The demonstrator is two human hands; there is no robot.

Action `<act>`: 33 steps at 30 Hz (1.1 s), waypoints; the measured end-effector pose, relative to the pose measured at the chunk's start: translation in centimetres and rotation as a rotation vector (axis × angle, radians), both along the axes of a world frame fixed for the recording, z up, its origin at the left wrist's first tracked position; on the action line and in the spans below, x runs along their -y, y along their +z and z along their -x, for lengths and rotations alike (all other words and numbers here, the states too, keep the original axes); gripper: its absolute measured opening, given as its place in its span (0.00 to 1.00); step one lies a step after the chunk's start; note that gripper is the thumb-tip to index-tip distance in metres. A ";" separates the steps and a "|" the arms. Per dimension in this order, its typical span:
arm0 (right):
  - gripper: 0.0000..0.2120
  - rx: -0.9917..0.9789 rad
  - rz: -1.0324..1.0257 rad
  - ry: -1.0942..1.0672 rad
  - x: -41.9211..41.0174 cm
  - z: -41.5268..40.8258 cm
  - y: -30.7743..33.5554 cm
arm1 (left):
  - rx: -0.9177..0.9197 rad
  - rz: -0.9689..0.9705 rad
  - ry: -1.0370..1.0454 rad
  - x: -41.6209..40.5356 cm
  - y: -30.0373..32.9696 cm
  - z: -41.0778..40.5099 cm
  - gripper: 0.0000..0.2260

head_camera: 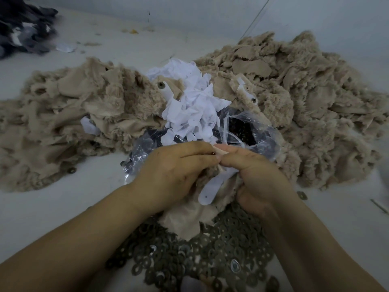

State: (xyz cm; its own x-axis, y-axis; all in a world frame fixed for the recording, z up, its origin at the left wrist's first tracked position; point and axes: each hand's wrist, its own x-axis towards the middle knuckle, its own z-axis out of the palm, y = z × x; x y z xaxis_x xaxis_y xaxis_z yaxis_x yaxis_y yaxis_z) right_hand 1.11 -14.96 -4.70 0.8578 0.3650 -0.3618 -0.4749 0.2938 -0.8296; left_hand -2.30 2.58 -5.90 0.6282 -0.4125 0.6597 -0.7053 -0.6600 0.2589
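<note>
While left hand (174, 171) and right hand (259, 178) pinch a beige plush piece (185, 220) between meeting fingertips, white felt patch (212, 190) dangling just below, the washers (210, 253) under the wrists and plush heaps (315, 91) beyond the fingertips suggest much fitting remains.

- The left hand (174, 171) and right hand (259, 180) cover much of the fuzzy cloth piece (185, 220) they pinch.
- The dark cloth (23, 26) is blurry and cut off.
- The metal rings (210, 256) run off the bottom edge.
- The dark bits in the plastic bag (267, 133) are too small to tell.
</note>
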 end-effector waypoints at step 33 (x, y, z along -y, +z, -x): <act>0.03 1.144 1.139 0.539 -2.6 6.4 -2.6 | 0.051 0.029 0.025 -4.4 1.6 1.1 0.10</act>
State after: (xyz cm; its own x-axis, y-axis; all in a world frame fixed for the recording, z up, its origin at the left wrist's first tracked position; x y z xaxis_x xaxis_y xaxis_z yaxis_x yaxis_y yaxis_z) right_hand -5.25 -12.40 -7.33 0.7214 0.6912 0.0420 0.6302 -0.6300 -0.4538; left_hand -3.39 7.02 -4.27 0.6031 -0.3773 0.7028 -0.7017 -0.6700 0.2424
